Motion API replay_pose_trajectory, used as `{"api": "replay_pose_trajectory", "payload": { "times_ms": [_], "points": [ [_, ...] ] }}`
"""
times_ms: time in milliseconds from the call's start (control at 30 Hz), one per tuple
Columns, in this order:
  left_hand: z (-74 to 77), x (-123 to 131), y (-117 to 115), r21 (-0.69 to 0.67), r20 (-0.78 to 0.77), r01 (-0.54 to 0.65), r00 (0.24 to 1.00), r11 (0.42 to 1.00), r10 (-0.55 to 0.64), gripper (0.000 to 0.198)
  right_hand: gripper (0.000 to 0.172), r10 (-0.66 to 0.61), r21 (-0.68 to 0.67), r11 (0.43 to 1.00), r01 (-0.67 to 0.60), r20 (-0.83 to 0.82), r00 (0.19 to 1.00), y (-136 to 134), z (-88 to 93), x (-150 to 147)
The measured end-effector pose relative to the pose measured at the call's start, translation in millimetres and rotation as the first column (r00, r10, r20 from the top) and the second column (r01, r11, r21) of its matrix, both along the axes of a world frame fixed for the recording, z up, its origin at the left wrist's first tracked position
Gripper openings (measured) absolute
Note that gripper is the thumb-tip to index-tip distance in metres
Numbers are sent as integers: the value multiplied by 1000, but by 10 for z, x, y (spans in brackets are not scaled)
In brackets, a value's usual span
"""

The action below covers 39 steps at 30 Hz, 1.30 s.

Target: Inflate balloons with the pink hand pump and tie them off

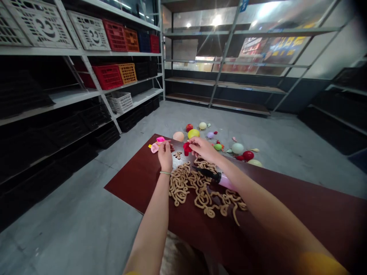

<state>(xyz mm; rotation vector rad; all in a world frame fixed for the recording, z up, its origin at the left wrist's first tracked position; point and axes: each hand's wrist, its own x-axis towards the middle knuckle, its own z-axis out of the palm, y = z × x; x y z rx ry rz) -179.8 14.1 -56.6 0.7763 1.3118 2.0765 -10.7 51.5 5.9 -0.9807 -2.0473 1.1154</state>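
My right hand (199,147) pinches a limp red balloon (187,149) above the far part of the brown table (129,172). To its left, my left hand (165,152) has its fingers drawn together; whatever lies between them is too small to make out. Pink balloons (157,144) lie just beyond the left hand, by the table's far corner. Under my right forearm is a hand pump (208,173) with a black nozzle and a pale purple body, partly hidden by the arm. Tan rope-like coils (179,183) spread over the table below both hands, with a small tan piece (177,155) apart from them.
Several inflated balloons, among them a yellow one (194,133) and a peach one (178,136), rest on the grey floor (272,141) past the table. Shelving with red crates (107,76) and white crates (88,30) lines the left. A metal rack (226,53) stands at the back.
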Motion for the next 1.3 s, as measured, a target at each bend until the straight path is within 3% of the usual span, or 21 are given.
{"api": "replay_pose_trajectory", "payload": {
  "times_ms": [67, 133, 233, 300, 367, 500, 567, 700, 767, 800, 867, 967, 1100, 1300],
  "points": [
    [45, 150, -35, 19, -17, 229, 973, 973, -229, 29, 13, -5, -80, 997, 6, 9, 1000, -145, 150, 205],
    [81, 323, -93, 6, 8, 485, 874, 874, -485, 35, 13, -3, -112, 994, 10, 59, 998, -266, 265, 394],
    [115, 563, -208, -32, 128, 776, 628, 629, -768, 50, 15, 3, -83, 997, 10, 149, 989, -401, 364, 642],
    [130, 677, -288, -39, 213, 888, 455, 457, -865, 62, 15, -23, -11, 1000, 26, 192, 981, -472, 398, 779],
    [148, 747, -359, -58, 246, 948, 318, 314, -916, 66, 17, -62, 65, 997, 48, 226, 972, -535, 420, 888],
    [188, 782, -451, -168, 199, 982, 123, 90, -972, 46, 19, -122, 128, 987, 92, 246, 962, -628, 429, 1033],
    [202, 769, -476, -222, 181, 974, 73, 31, -981, 40, 17, -171, 144, 980, 140, 230, 958, -657, 400, 1082],
    [214, 726, -514, -313, 177, 949, 28, -29, -984, 35, 19, -273, 195, 953, 234, 208, 939, -729, 241, 1195],
    [216, 711, -523, -337, 174, 941, 28, -33, -984, 34, 20, -315, 242, 935, 260, 231, 921, -801, 119, 1285],
    [218, 707, -519, -331, 173, 944, 58, -2, -983, 34, 20, -338, 275, 924, 267, 255, 906, -851, 52, 1341],
    [228, 708, -495, -274, 181, 954, 179, 125, -967, 33, 25, -370, 341, 905, 252, 345, 863, -973, -82, 1471],
    [280, 723, -432, -163, 221, 937, 341, 310, -914, 29, 34, -374, 491, 868, 66, 562, 738, -1180, -275, 1673],
    [411, 806, -363, -56, 248, 919, 392, 391, -886, 26, 56, -432, 542, 840, -22, 692, 578, -1378, -479, 1868],
    [478, 1118, -285, 81, 345, 837, 486, 542, -803, 32, 53, -517, 621, 784, 11, 642, 566, -1492, -528, 2115]
  ]
}}
